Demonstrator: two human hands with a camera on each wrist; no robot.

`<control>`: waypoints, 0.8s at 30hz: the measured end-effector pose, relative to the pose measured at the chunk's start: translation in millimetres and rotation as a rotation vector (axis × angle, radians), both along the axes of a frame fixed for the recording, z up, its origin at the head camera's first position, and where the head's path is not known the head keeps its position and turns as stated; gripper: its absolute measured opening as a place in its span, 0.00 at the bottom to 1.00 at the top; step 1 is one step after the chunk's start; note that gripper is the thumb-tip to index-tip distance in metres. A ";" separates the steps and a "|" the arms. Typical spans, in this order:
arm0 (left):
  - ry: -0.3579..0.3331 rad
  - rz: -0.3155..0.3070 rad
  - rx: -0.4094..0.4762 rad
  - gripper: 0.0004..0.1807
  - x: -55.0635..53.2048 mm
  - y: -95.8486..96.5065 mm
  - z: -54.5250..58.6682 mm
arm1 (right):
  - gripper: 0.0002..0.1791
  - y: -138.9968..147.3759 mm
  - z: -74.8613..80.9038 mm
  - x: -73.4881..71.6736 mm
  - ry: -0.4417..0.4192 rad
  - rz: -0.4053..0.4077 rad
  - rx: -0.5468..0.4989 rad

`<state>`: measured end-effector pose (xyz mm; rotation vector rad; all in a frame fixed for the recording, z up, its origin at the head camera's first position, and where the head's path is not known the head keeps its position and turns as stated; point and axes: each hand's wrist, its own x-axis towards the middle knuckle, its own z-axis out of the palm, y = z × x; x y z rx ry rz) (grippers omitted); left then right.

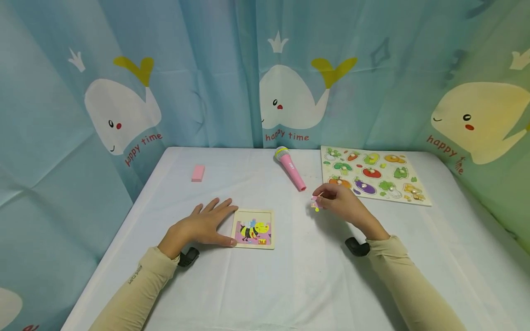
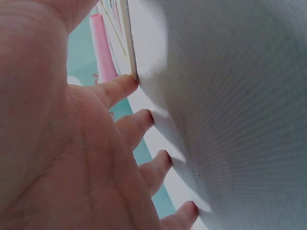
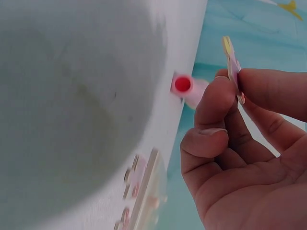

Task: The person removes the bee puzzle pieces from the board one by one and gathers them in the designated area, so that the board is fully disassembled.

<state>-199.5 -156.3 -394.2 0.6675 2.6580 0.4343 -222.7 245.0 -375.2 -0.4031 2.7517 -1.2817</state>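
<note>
A small wooden puzzle tray [image 1: 273, 230] lies on the table, partly filled with a bee picture [image 1: 250, 232] on pink; its upper strip shows bare wood. My left hand [image 1: 203, 228] lies at the tray's left side, fingers spread, with thumb and index finger touching its edge. In the left wrist view the other fingertips [image 2: 147, 117] rest on the cloth. To the right of the tray, my right hand [image 1: 341, 203] holds a pink and yellow puzzle piece [image 1: 316, 203], pinched between thumb and index finger above the table. The right wrist view shows this piece [image 3: 233, 67] nearly edge-on.
Behind the right hand lie a pink toy microphone [image 1: 293, 172] and a vegetable peg board [image 1: 377, 177]. Pink pieces [image 3: 136, 177] lie beside the board in the right wrist view. A pink block [image 1: 198, 173] sits back left. A whale-print curtain [image 1: 223, 92] surrounds the table.
</note>
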 end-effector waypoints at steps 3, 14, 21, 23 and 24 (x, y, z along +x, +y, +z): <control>-0.001 0.000 -0.007 0.57 0.5 0.3 0.4 | 0.09 8.9 1.1 0.9 0.013 -0.003 -0.010; -0.005 -0.008 0.005 0.57 0.7 -0.6 0.4 | 0.11 42.0 5.9 6.8 0.020 -0.060 -0.010; 0.002 -0.009 0.014 0.57 -0.5 -1.1 -0.6 | 0.13 62.6 3.5 4.2 -0.047 -0.165 0.075; 0.000 -0.009 0.013 0.57 -0.2 -1.0 -0.1 | 0.15 68.3 1.6 2.8 -0.077 -0.195 0.095; -0.001 -0.009 0.013 0.57 -0.1 -0.8 0.2 | 0.15 70.9 0.9 2.6 -0.089 -0.207 0.104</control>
